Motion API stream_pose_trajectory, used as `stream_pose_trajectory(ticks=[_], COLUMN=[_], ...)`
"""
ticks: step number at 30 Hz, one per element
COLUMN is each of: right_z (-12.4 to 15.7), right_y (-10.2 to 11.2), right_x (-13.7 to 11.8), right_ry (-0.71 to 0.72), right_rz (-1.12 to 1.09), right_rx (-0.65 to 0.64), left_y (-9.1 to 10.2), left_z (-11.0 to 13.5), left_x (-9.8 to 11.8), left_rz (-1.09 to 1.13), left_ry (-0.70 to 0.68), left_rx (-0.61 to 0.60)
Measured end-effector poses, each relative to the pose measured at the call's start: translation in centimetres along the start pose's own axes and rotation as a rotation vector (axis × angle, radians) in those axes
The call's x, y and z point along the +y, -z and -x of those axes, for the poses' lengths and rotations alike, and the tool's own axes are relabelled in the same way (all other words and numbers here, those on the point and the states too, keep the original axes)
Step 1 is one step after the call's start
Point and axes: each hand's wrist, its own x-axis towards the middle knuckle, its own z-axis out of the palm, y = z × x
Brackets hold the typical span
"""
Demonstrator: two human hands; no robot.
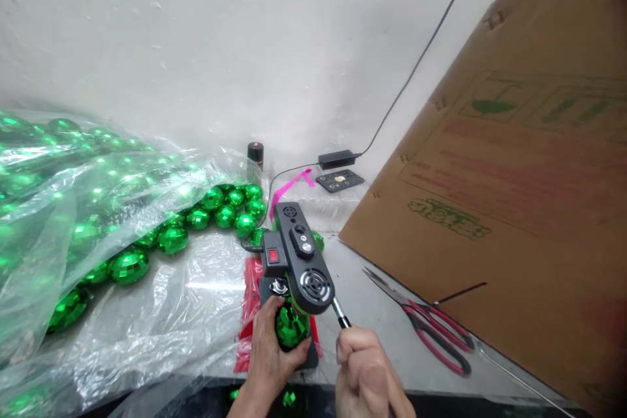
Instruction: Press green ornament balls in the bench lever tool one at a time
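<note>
A shiny green faceted ball [292, 326] sits under the front end of a black bench machine [301, 248] with round vents and a red switch. My left hand [272, 346] grips the ball, thumb and fingers around its sides. Closed around the dark grip of a metal lever [339, 311] at the machine's front right is my right hand [367, 366]. Red plastic [249, 313] lies beneath the machine. What the machine's underside touches on the ball is hidden.
Clear plastic sheeting [161, 313] holds many green balls [128, 266] at left. Red-and-black scissors [426, 326] lie right, beside a large cardboard box [490, 209]. Behind stand a black can [255, 152], a power adapter [337, 159], a phone-like slab [339, 180] and pink ribbon [289, 188].
</note>
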Motion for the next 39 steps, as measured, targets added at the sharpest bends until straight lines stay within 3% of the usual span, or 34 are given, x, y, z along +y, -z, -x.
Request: stream_pose_trajectory(ticks=[14, 34, 39], right_z=[1.0, 2.3, 0.4], right_y=[1.7, 1.2, 0.6], right_x=[1.4, 1.9, 0.3], right_ry=[-0.014, 0.064, 0.033], right_rz=[-0.008, -0.006, -0.033], right_rx=[-0.128, -0.094, -0.059], left_y=[0.1, 0.3, 0.1], left_z=[-0.6, -0.7, -0.9], left_x=[0.3, 0.4, 0.2], left_rz=[0.041, 0.032, 0.033], left_ry=[0.081, 0.076, 0.07], left_rx=[-0.053, -0.042, -0.026])
